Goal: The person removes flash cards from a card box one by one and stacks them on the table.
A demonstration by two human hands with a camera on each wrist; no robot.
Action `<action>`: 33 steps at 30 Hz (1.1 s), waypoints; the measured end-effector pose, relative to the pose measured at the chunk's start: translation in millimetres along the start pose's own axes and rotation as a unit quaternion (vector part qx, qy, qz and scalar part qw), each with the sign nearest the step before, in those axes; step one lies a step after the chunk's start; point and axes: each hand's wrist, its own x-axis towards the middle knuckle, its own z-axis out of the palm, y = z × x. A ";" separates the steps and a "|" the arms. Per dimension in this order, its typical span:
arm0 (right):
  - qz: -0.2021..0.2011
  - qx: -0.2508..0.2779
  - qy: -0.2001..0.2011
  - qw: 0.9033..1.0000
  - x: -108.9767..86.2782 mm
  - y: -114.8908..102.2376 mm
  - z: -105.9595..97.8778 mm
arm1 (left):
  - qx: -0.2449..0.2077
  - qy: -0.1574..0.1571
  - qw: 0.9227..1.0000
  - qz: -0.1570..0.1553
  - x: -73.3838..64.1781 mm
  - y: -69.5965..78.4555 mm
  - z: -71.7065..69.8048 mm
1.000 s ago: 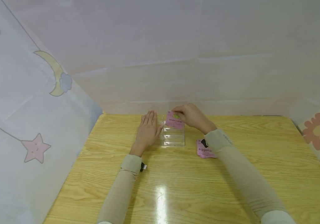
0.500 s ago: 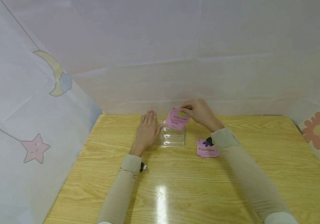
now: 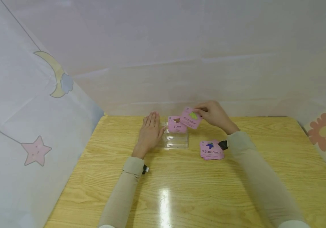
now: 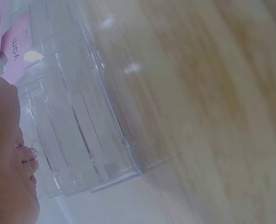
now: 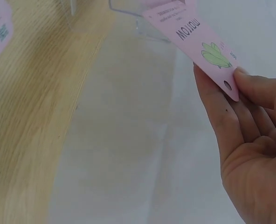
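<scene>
A clear plastic stepped rack (image 3: 177, 142) stands near the back edge of the table, with a pink "yam" card (image 3: 177, 126) in its back right part. My left hand (image 3: 150, 134) rests flat on the rack's left side, fingers straight and pointing away from me. Between thumb and fingers, my right hand (image 3: 215, 115) pinches the corner of a pink "marrow" card (image 3: 191, 118). That card is tilted and overlaps the right edge of the yam card in the head view. In the right wrist view the marrow card (image 5: 201, 44) shows a green vegetable drawing and a small hole at the pinched corner.
A pile of pink cards (image 3: 211, 150), "eggplant" on top, lies on the wooden table (image 3: 185, 190) right of the rack. Close behind the table's back edge hangs a pale sheet (image 3: 163, 79). Another printed sheet (image 3: 37, 110) closes off the left side.
My right hand has moved right with the marrow card, uncovering the yam card in the rack and the eggplant pile beneath the wrist. The left hand stays in place.
</scene>
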 end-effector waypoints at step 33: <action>0.081 0.012 -0.085 0.993 -42.3 58.6 -15.3 | -0.006 -0.002 1.000 0.004 -1.8 -1.1 0.6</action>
